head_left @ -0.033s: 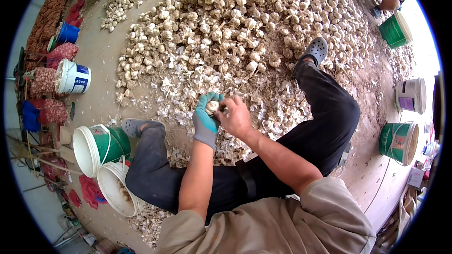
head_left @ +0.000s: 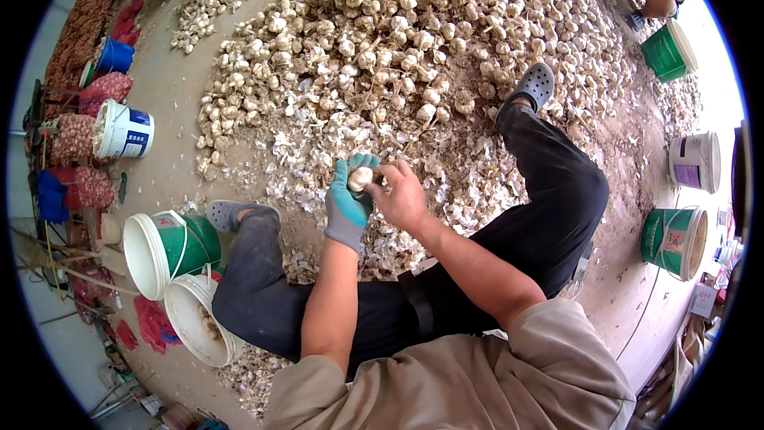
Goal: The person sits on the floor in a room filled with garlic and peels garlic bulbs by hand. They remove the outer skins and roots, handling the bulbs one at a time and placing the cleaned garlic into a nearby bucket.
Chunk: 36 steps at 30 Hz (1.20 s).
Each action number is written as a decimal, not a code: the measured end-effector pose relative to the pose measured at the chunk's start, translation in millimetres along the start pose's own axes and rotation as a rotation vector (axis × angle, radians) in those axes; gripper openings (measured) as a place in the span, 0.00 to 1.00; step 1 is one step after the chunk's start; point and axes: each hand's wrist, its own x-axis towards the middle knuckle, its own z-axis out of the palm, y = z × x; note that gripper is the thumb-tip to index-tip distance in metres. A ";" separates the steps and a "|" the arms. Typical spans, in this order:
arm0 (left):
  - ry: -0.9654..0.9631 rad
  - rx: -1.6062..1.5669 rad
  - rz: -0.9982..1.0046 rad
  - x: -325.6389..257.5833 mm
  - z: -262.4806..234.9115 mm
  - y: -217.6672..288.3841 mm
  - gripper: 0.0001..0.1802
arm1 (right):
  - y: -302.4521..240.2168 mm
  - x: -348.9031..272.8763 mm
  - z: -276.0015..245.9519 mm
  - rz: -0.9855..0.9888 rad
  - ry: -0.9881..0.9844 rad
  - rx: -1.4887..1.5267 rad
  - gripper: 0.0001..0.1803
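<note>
Garlic bulb [head_left: 360, 178] sits clamped in the gloved left hand [head_left: 348, 205]; bare right hand [head_left: 403, 197] pinches its side.

A pale, rounded garlic bulb [head_left: 360, 179] is sitting near the centre of the frame, cupped in the teal-gloved left hand [head_left: 348, 205], with the bare right hand [head_left: 404, 197] touching its right side.

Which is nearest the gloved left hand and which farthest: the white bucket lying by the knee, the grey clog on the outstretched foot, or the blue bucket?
From the left hand:
1. White bucket, lower left.
2. Grey clog, upper right, on the garlic pile.
3. Blue bucket, far upper left.
</note>
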 end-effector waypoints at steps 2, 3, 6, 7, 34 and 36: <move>-0.138 0.282 -0.022 -11.7 7.1 1.2 0.27 | 18.7 10.8 -8.0 0.075 -0.020 0.072 0.14; -0.196 0.431 -0.017 -15.8 3.4 7.2 0.28 | 15.1 11.2 -3.6 0.040 -0.046 0.049 0.14; -0.052 0.587 0.149 -2.8 -9.6 10.0 0.22 | 6.0 9.5 4.2 -0.003 -0.117 0.037 0.13; 0.013 0.575 0.156 0.0 -11.4 10.0 0.19 | 3.9 5.6 7.5 -0.006 -0.108 0.043 0.13; -0.069 0.203 0.026 13.9 -36.7 -0.3 0.09 | -6.4 -8.0 16.0 -0.118 -0.009 0.061 0.22; 0.069 0.201 0.030 12.9 -32.8 -6.1 0.10 | -1.7 -8.0 18.5 -0.160 -0.003 0.022 0.22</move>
